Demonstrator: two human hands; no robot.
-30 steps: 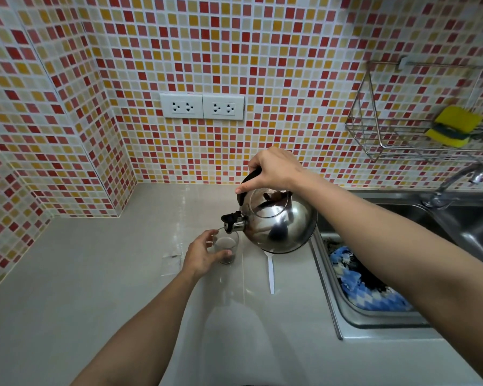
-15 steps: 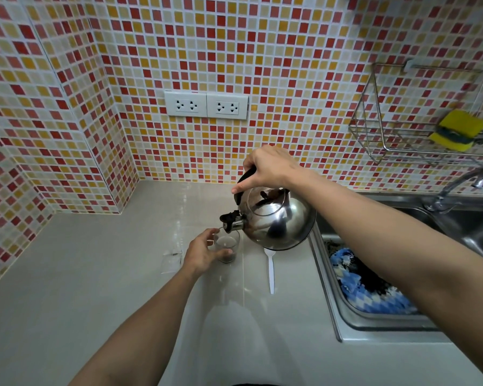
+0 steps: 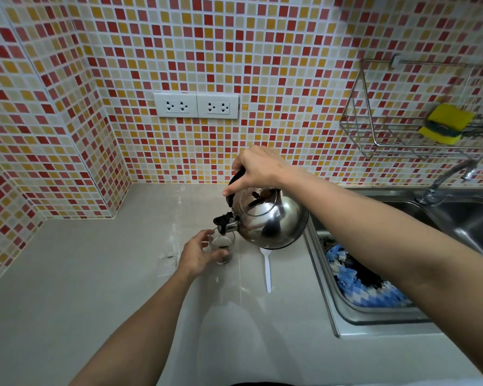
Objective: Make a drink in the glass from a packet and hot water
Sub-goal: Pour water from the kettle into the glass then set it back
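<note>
The left hand (image 3: 200, 253) cups the glass (image 3: 222, 247) on the table (image 3: 81, 288), fingers curled around its side; best to keep it braced. Above it the kettle (image 3: 265, 218) tips from the right hand (image 3: 258, 169), closed on its handle (pour slowly). Since a second ago the spout has dipped closer to the rim.

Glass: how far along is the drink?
Done: the packet lies on the counter beside the glass, which has dark contents at the bottom. In hand: the right hand tilts the kettle with its spout over the glass rim, while the left hand steadies the glass. The glass looks mostly unfilled. Left: finish pouring, then probably stir with the white spoon lying untouched nearby.
</note>
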